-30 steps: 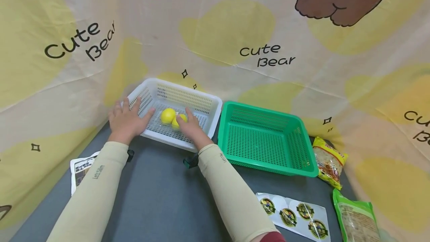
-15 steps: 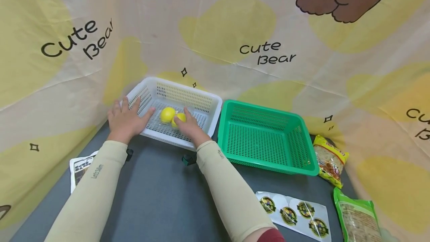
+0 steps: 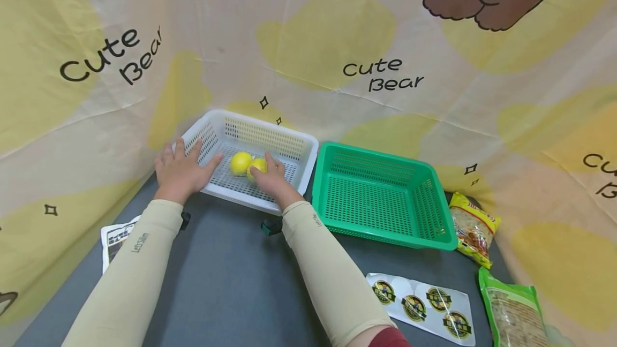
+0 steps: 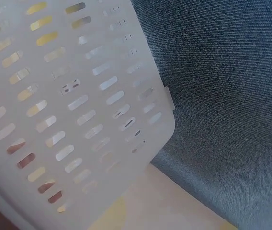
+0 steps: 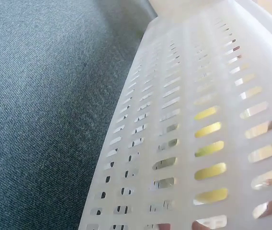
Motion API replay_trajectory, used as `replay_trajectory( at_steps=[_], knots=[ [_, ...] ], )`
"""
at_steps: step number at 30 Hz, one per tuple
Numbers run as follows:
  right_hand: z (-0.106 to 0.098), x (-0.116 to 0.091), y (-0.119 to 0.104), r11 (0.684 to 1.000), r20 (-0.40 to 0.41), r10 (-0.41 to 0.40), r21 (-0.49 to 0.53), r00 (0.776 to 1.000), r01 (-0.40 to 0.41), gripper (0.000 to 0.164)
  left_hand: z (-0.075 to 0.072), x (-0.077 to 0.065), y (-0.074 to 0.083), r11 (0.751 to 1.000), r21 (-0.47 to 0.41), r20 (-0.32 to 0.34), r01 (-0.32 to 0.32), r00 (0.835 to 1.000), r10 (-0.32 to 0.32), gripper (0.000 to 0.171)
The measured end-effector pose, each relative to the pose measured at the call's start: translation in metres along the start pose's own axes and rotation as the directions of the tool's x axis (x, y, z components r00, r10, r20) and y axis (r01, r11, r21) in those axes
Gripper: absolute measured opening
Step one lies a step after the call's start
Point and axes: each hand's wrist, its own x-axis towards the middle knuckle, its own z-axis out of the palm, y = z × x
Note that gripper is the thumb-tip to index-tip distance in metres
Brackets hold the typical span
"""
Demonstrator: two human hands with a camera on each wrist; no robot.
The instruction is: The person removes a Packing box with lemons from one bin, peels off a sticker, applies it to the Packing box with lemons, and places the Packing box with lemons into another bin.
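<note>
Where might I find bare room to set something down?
Bare: the tabletop between left sleeve and right sleeve, before the white basket, and inside the green basket. Crowded: around the right hand and yellow balls; far right, beside the sticker sheet and bags.

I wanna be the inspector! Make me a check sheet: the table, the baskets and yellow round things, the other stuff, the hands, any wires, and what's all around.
Surface: grey table.
Job's things: two yellow round things, side by side inside the white basket; green basket just right of it.
Clutter: yellow bag, green bag and sticker sheet at right; printed sheet or packet at left, partly hidden by a sleeve.
Left hand: fingers spread at the white basket's left end.
Right hand: reaching into the white basket, at the right-hand yellow thing; grip unclear.
Cables: nothing seen.
Surroundings: "Cute Bear" cloth behind and at both sides.
</note>
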Motion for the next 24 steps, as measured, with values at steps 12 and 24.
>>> replay_trajectory(
  at_steps=[12, 24],
  knots=[
    [-0.003, -0.007, 0.002, 0.979, -0.147, -0.119, 0.145, 0.982, 0.141, 0.058, 0.000, 0.001, 0.001, 1.000, -0.015, -0.008, -0.005, 1.000, 0.004, 0.099],
    [-0.006, -0.016, 0.001, 0.974, -0.320, -0.149, 0.116, 0.936, 0.195, 0.056, 0.004, 0.004, -0.002, 1.000, -0.012, -0.023, -0.002, 1.000, 0.002, 0.101]
  ],
)
